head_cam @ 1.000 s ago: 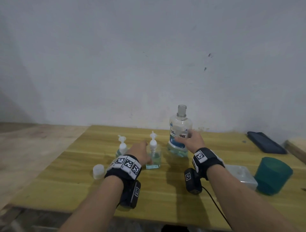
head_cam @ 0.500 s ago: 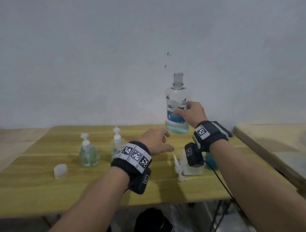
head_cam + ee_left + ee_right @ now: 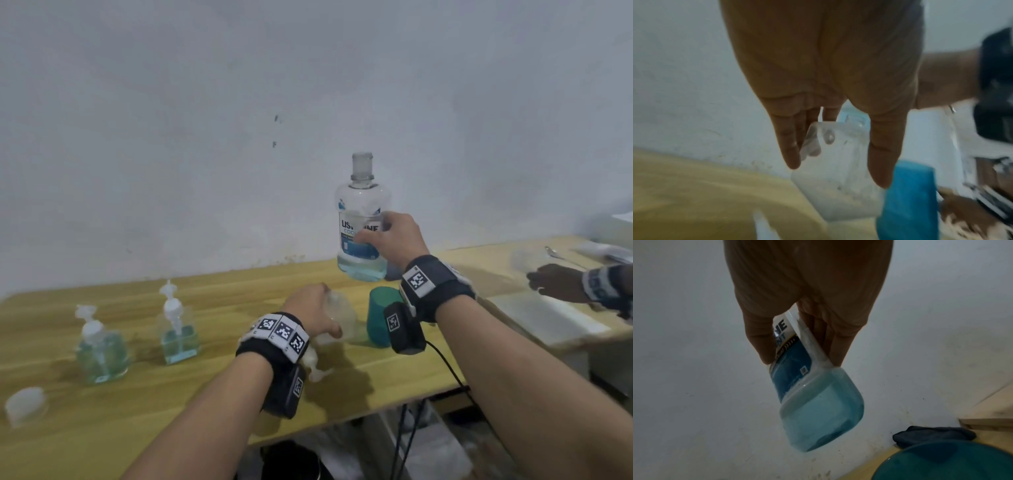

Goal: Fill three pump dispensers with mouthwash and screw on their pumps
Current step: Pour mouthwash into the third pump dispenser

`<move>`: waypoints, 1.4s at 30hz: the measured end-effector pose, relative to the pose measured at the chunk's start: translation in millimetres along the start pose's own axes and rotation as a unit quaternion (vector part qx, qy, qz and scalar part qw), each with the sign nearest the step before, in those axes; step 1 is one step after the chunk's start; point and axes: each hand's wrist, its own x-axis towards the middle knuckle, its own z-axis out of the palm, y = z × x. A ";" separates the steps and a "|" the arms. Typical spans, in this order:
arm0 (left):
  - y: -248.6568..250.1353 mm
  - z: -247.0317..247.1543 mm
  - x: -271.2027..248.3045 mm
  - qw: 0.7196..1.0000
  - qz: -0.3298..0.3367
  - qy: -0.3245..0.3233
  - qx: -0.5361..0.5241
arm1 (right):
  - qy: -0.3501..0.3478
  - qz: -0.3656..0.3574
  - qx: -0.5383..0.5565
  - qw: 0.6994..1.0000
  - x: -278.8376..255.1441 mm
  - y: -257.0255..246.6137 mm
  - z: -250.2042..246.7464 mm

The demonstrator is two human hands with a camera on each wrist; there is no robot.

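Note:
Two clear pump dispensers holding blue-green liquid, one at the left (image 3: 101, 349) and one to its right (image 3: 178, 337), stand on the wooden table (image 3: 205, 394) with their pumps on. My left hand (image 3: 329, 325) (image 3: 838, 173) grips a third, empty clear dispenser (image 3: 342, 318) (image 3: 838, 198) that stands on the table, thumb on one side and fingers behind it. A loose white pump (image 3: 315, 368) lies just in front of it. My right hand (image 3: 376, 236) (image 3: 801, 361) holds the uncapped mouthwash bottle (image 3: 361, 205) (image 3: 818, 410) upright in the air above the table, about a quarter full.
A teal cup (image 3: 378, 317) (image 3: 908, 203) (image 3: 951, 464) stands right beside the empty dispenser, under my right wrist. A white cap (image 3: 25, 406) lies at the near left. A dark flat object (image 3: 933, 436) lies by the wall. Another person's hand (image 3: 555, 282) rests on the neighbouring table at the right.
My right hand has lifted the mouthwash bottle off the table. My left hand has left the middle dispenser and moved right onto the empty one. The head view has swung right.

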 end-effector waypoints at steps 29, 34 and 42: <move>-133.0 -32.9 -40.2 0.978 -0.175 0.093 -0.059 | -0.273 -0.131 -0.402 0.864 -3.9 -19.8 119.7; -133.2 -34.6 -40.0 0.978 -0.184 0.089 -0.051 | -0.278 -0.128 -0.417 0.856 -4.4 -17.4 121.9; -132.9 -34.5 -39.2 0.978 -0.184 0.085 -0.045 | -0.273 -0.143 -0.441 0.843 -2.2 -17.7 124.2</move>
